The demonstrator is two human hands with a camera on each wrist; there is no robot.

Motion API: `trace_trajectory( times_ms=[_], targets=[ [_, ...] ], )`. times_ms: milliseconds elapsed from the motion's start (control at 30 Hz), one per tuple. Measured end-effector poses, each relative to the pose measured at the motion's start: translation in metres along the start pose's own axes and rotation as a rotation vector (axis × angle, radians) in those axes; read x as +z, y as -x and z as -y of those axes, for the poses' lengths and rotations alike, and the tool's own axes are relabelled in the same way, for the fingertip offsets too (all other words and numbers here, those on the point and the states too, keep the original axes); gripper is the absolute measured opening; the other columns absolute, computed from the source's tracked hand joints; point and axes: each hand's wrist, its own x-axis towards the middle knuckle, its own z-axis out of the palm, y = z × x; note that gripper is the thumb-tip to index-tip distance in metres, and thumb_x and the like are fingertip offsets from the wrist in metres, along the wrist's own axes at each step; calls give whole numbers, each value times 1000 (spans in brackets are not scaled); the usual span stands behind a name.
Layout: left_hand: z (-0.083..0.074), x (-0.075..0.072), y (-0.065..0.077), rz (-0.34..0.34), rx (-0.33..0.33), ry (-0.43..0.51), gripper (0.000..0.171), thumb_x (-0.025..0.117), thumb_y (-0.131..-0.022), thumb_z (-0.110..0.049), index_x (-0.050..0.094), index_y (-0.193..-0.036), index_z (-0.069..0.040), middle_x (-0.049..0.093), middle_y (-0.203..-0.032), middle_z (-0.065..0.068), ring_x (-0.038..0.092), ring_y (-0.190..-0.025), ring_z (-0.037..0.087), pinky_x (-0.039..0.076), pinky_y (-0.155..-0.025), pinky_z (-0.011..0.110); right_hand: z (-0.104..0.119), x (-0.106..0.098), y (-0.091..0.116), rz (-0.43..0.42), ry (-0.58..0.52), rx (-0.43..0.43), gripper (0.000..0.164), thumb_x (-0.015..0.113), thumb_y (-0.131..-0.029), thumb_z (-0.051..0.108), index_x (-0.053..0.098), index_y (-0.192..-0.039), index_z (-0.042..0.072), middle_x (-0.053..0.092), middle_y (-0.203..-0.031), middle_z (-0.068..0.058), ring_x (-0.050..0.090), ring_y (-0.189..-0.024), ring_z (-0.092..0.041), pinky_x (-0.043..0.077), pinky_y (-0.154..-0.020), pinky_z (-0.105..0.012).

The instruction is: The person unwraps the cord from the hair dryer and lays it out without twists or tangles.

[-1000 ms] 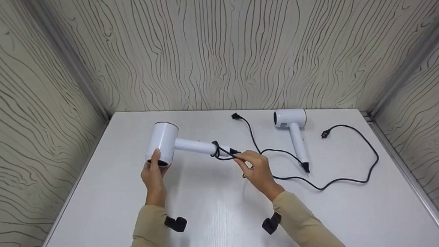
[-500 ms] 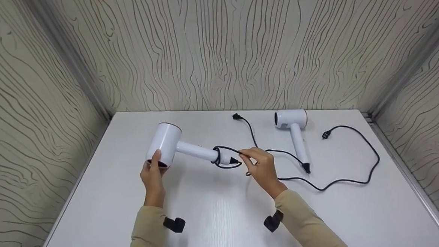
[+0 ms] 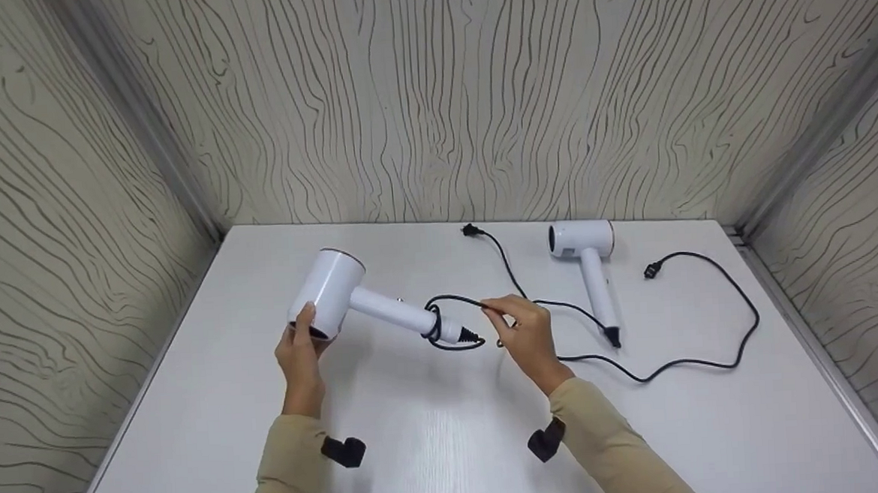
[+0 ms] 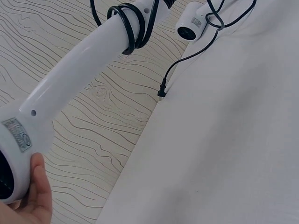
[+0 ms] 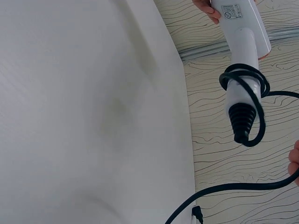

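A white hair dryer is held above the table, its handle slanting down to the right. My left hand grips the barrel near its dark open end, as the left wrist view also shows with the fingers around the rim. Black cord is wound around the lower handle and loops back from the ribbed sleeve at its end. Between thumb and fingertips, my right hand pinches the cord just right of the handle; only part of that hand shows in the right wrist view.
A second white hair dryer lies at the table's back right, its cord running left. One plug rests near the back edge, another plug farther right. Loose cord snakes across the white table. Patterned walls enclose three sides.
The held dryer's handle end has tilted downward. My right hand has shifted slightly right, drawing the cord into a wider loop above the handle's end. The second dryer stays put.
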Motion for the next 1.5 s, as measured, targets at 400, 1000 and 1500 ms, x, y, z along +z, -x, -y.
trace_trajectory(
  times_ms=[400,1000,1500],
  targets=[
    [-1,-2,2,-27,20,58,66,46,-94,-51,47,-137,-1,52,-131,15,59,-91,4,53,-76,13,-6,7,7,14,7,40,17,74,-73,-11,74,-84,2,72,-73,-8,67,-64,-17,52,-60,-13],
    [-8,-4,8,22,23,77,69,37,-96,-57,40,-143,-7,50,-133,12,63,-92,7,54,-81,15,-7,19,21,152,56,183,19,71,-76,-11,74,-90,1,74,-80,-8,70,-72,-18,59,-66,-24],
    [-17,-2,6,31,37,160,68,37,-96,-55,37,-144,-6,51,-124,8,64,-89,5,55,-81,16,-8,32,36,251,180,179,12,73,-78,-4,74,-85,5,71,-80,-7,68,-73,-17,58,-65,-25]
  ],
)
